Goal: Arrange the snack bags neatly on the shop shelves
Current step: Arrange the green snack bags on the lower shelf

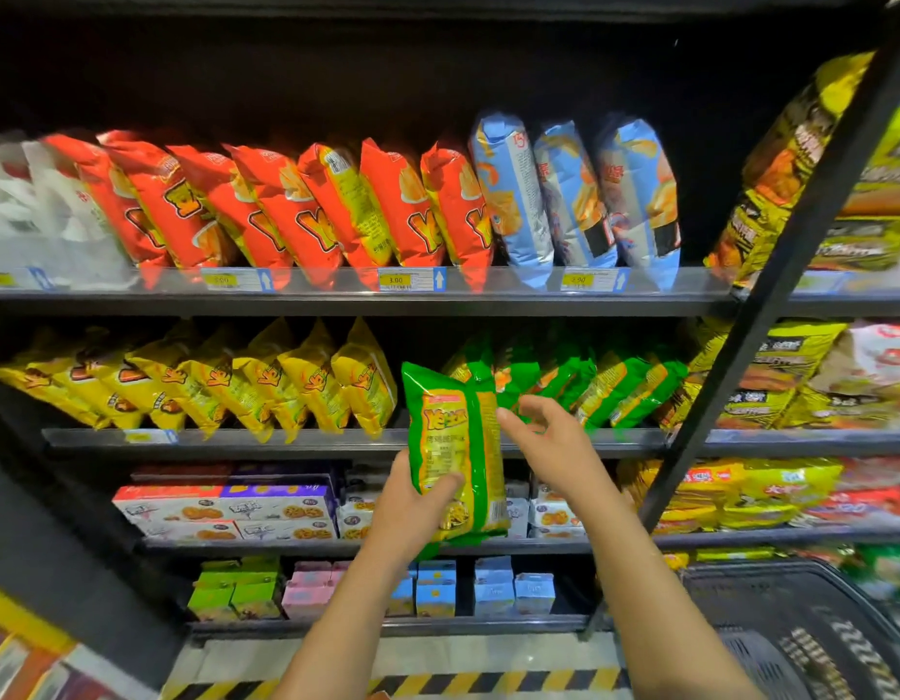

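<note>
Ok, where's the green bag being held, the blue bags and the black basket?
green bag (453, 447): head view, on its front, just below the yellow logo.
blue bags (571, 194): head view, on the middle bag of the three, upper shelf.
black basket (771, 573): head view, on its rim, bottom right.

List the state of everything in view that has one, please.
Held green bag, upright, off the shelf, gripped low.
Left hand, grips the held green bag.
Right hand, open, fingers by that bag's right edge.
Red bags, shelved, leaning left.
Blue bags, shelved, leaning left.
Yellow bags, shelved, leaning left.
Shelved green bags, leaning right.
</note>
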A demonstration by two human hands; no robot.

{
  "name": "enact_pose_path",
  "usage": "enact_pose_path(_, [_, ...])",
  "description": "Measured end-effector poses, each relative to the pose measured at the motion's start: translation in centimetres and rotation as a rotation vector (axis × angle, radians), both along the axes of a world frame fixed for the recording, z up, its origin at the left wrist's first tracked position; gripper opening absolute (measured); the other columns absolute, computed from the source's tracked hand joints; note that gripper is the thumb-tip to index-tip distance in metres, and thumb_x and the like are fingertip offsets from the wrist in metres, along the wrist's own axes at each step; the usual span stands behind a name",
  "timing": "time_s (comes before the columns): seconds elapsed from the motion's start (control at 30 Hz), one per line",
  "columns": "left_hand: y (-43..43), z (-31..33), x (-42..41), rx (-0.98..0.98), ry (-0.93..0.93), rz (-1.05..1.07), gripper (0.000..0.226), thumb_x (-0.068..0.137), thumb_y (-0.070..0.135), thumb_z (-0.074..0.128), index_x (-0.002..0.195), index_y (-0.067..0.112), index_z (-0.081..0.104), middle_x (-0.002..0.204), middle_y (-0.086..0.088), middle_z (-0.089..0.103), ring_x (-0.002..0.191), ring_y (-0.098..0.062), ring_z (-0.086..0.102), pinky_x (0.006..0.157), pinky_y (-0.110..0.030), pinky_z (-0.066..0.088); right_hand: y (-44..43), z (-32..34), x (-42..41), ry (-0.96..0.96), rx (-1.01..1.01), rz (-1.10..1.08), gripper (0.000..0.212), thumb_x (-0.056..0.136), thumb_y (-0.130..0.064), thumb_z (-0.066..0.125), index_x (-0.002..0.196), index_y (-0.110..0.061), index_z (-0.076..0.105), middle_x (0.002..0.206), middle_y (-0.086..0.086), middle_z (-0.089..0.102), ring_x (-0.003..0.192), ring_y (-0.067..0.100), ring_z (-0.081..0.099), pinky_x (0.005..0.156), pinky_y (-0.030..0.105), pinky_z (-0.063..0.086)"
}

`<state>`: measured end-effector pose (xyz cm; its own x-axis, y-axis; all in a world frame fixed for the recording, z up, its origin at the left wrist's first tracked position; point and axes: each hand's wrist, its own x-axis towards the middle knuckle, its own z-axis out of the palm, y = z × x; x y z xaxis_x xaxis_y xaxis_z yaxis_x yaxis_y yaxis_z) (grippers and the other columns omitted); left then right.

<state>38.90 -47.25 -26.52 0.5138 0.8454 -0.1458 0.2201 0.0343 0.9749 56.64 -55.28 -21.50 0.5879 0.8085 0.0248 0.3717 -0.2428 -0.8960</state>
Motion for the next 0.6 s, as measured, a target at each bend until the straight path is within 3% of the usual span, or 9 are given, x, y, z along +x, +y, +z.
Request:
enact_pose_path(0.07, [-0.5,1.5,-0.1,-0.058,-0.064,-0.017,0.022,0.101,0.032,0.069,0.113,0.046,0.057,0.115,0.018,0.072,0.104,0.0,0.067,0.079,-0.026,0.05,-0.3,-0.3,-0.4,0.207,-0.023,0.019,0.086,0.094,-0.066,0.062,0.16,-0.015,0.037,0.16,0.004,0.047,0.142,0.021,0.049,0.115,0.04,0.043])
enact_pose_path(0.17, [-0.8,2.9,-0.1,-0.11,-0.121,-0.057,0.021,0.101,0.032,0.067,0.117,0.046,0.062,0.117,0.017,0.075,0.105,-0.003,0.071,0.083,-0.029,0.052,-0.4,-1.3,-1.3,0.408,0.001,0.046,0.112,0.077,-0.088,0.06,0.163,-0.022,0.033,0.164,-0.002,0.042,0.148,0.021,0.043,0.123,0.048,0.035])
enact_pose_path(0.23, [-1.0,3.6,0.1,-0.116,-0.115,-0.093,0.025,0.102,0.031,0.067,0.123,0.044,0.063,0.117,0.016,0.078,0.104,-0.003,0.074,0.09,-0.034,0.055,-0.5,-1.7,-1.6,0.568,0.063,0.06,0.093,0.083,-0.08,0.059,0.159,-0.029,0.042,0.159,-0.009,0.048,0.146,0.016,0.046,0.122,0.045,0.036])
enact_pose_path(0.33, [-1.1,4.0,0.2,-0.118,-0.077,-0.149,0.031,0.099,0.036,0.07,0.127,0.046,0.061,0.12,0.014,0.077,0.108,-0.009,0.075,0.099,-0.041,0.057,-1.0,-2.1,-1.9,0.705,0.16,0.102,0.052,0.091,-0.064,0.058,0.134,-0.034,0.064,0.124,-0.012,0.077,0.111,0.007,0.073,0.095,0.033,0.058])
enact_pose_path(0.37, [-0.9,4.1,0.1,-0.102,-0.053,-0.162,0.033,0.094,0.045,0.074,0.125,0.048,0.062,0.127,0.012,0.073,0.111,-0.012,0.074,0.101,-0.044,0.058,-1.2,-2.4,-2.0,0.711,0.189,0.093,0.05,0.091,-0.061,0.058,0.131,-0.032,0.066,0.117,-0.011,0.079,0.107,0.008,0.075,0.092,0.035,0.06])
enact_pose_path(0.43, [-0.4,4.4,-0.2,-0.088,-0.022,-0.213,0.051,0.078,0.068,0.079,0.123,0.05,0.066,0.14,0.009,0.061,0.12,-0.014,0.069,0.105,-0.046,0.056,-1.6,-2.9,-2.1,0.75,0.221,0.036,0.058,0.087,-0.062,0.06,0.134,-0.028,0.067,0.118,-0.004,0.08,0.11,0.016,0.076,0.101,0.046,0.058])
enact_pose_path(0.5, [0.0,4.8,-0.3,-0.154,-0.062,-0.265,0.074,0.075,0.085,0.068,0.134,0.04,0.065,0.139,0.007,0.066,0.126,-0.014,0.066,0.109,-0.045,0.051,-1.9,-3.7,-1.9,0.839,0.252,0.005,0.062,0.086,-0.062,0.06,0.134,-0.024,0.068,0.12,0.004,0.079,0.112,0.024,0.076,0.104,0.054,0.055])
enact_pose_path(0.6, [0.3,6.1,-0.1,-0.286,-0.205,-0.19,0.083,0.085,0.079,0.041,0.145,0.025,0.057,0.132,0.006,0.073,0.125,-0.015,0.066,0.099,-0.039,0.052,-2.2,-4.9,-1.7,1.019,0.267,-0.036,0.068,0.085,-0.062,0.061,0.137,-0.018,0.066,0.126,0.015,0.075,0.117,0.034,0.073,0.107,0.061,0.051])
